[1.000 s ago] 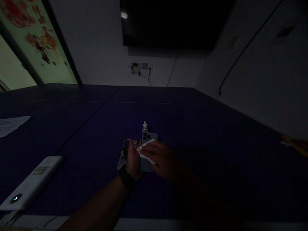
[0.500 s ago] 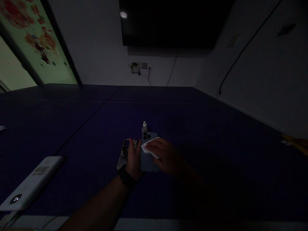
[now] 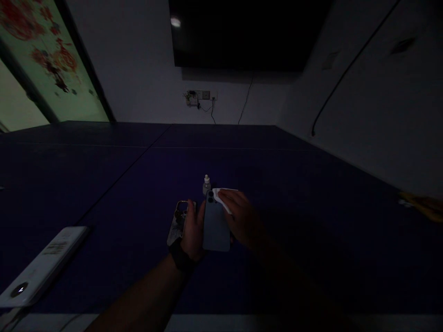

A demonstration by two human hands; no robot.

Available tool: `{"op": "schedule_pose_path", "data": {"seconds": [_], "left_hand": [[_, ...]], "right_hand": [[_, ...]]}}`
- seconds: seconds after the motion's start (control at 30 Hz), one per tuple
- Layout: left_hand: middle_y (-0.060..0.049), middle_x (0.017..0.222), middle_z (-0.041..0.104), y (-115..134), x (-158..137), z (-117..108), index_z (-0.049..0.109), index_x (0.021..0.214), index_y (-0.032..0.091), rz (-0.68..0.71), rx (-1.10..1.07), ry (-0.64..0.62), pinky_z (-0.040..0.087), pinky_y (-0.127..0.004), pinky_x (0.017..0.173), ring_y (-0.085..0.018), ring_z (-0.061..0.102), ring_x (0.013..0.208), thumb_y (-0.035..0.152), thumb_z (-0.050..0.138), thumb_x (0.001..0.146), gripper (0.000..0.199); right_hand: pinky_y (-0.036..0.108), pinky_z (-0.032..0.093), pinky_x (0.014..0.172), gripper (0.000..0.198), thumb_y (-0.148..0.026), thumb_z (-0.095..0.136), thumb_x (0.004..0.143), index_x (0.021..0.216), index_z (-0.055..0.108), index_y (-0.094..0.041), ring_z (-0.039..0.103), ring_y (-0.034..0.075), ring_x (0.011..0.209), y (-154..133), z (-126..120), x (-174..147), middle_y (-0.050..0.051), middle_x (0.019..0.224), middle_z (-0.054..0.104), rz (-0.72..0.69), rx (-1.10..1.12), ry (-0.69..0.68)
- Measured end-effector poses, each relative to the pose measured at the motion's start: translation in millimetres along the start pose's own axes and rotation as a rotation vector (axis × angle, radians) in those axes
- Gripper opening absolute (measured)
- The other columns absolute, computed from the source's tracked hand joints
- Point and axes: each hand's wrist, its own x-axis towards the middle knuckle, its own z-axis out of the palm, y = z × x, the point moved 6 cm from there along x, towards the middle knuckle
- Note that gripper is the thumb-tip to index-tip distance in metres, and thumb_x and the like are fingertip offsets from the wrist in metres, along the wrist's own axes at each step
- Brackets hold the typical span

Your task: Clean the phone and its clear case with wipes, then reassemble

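My left hand, with a dark watch at the wrist, grips a blue-grey smartphone by its left edge, back side facing me. Folded white cloth or tissue is pinched in my right hand, pressed on the phone's upper right by the cameras. Just beyond the phone's top stands a small clear bottle with a white cap. A patterned phone case lies on the table left of my left hand, which partly covers it.
A white power bank with a cable sits at the left on the dark blue table. At the right edge lies a yellow item. A wall screen and sockets are beyond the table.
My right hand has slid the white cloth up the phone's back, from the middle to beside the cameras. The left hand keeps its hold; the view has shifted slightly.
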Motion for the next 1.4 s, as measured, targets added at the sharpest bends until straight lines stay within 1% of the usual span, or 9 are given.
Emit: {"op": "schedule_pose_path", "data": {"seconds": [0.1,0.2,0.3,0.43,0.6,0.73,1.13,1.3,1.4], "left_hand": [[-0.011,0.116,0.075,2.3,1.6,-1.7,0.064,0.137,0.024,0.015,-0.013,-0.002,0.055,-0.039,0.092,-0.028,0.072,0.104,0.072,0.036,0.097,0.068],[-0.011,0.117,0.075,4.8,-0.4,0.2,0.063,0.138,0.025,0.015,-0.011,-0.019,0.055,-0.04,0.092,-0.029,0.072,0.104,0.071,0.043,0.096,0.066],[-0.011,0.115,0.075,4.3,-1.9,2.9,0.061,0.14,0.024,-0.002,-0.006,-0.003,0.056,-0.041,0.09,-0.029,0.072,0.104,0.07,0.042,0.097,0.066],[-0.011,0.109,0.076,3.1,-2.3,3.5,0.062,0.139,0.023,0.002,0.001,0.032,0.056,-0.04,0.089,-0.028,0.073,0.103,0.068,0.033,0.1,0.067],[-0.011,0.111,0.077,2.1,-3.3,0.7,0.062,0.139,0.024,0.008,0.048,0.008,0.058,-0.043,0.086,-0.03,0.073,0.102,0.071,0.043,0.096,0.067],[-0.011,0.114,0.076,-0.7,2.0,-2.2,0.065,0.136,0.024,-0.006,0.047,-0.035,0.057,-0.04,0.088,-0.03,0.072,0.106,0.071,0.045,0.095,0.065],[-0.013,0.11,0.076,3.0,2.7,-3.5,0.065,0.135,0.024,0.054,0.061,-0.038,0.057,-0.041,0.085,-0.03,0.073,0.1,0.074,0.051,0.091,0.067],[-0.013,0.111,0.076,0.9,-4.1,-2.3,0.062,0.137,0.024,-0.006,0.048,-0.033,0.058,-0.045,0.084,-0.031,0.073,0.099,0.073,0.051,0.091,0.068],[-0.014,0.115,0.075,-2.8,-1.9,-2.7,0.065,0.133,0.023,0.016,0.028,-0.009,0.058,-0.045,0.085,-0.033,0.072,0.106,0.07,0.055,0.091,0.063]], "right_hand": [[0.052,0.054,0.103,0.041,-0.01,0.053,0.091,0.128,0.069,-0.019,0.062,0.029,0.121,-4.2,1.7,-1.7,0.012,0.127,0.072,-0.081,0.032,-0.052],[0.053,0.055,0.1,0.036,-0.012,0.052,0.091,0.121,0.072,-0.019,0.066,0.029,0.113,2.9,-3.4,-1.8,0.012,0.119,0.075,-0.034,0.003,-0.007],[0.054,0.053,0.104,0.046,-0.01,0.05,0.091,0.132,0.067,-0.02,0.063,0.029,0.121,6.2,-4.5,-1.4,0.013,0.13,0.071,-0.002,-0.029,0.019],[0.052,0.054,0.104,0.048,-0.01,0.052,0.089,0.134,0.066,-0.019,0.063,0.029,0.123,-0.1,-0.4,-2.3,0.013,0.131,0.071,-0.106,0.034,-0.057],[0.056,0.054,0.104,0.049,-0.01,0.051,0.09,0.137,0.064,-0.019,0.063,0.031,0.122,6.3,-2.6,-1.2,0.014,0.131,0.071,0.003,-0.027,-0.012],[0.054,0.052,0.109,0.062,-0.006,0.049,0.089,0.148,0.055,-0.021,0.058,0.029,0.132,-2.1,1.7,-0.9,0.012,0.141,0.065,-0.058,0.014,-0.039],[0.051,0.055,0.105,0.049,-0.009,0.055,0.087,0.134,0.066,-0.018,0.063,0.028,0.125,0.5,-1.8,-4.3,0.013,0.132,0.072,-0.138,0.054,-0.078],[0.053,0.056,0.102,0.04,-0.014,0.045,0.095,0.126,0.069,-0.02,0.069,0.028,0.115,17.9,-11.8,-1.3,0.012,0.123,0.075,0.057,0.005,0.118],[0.052,0.052,0.108,0.046,-0.012,0.042,0.097,0.136,0.064,-0.019,0.064,0.026,0.127,9.8,-1.8,0.4,0.012,0.135,0.07,0.051,-0.006,0.083]]}}
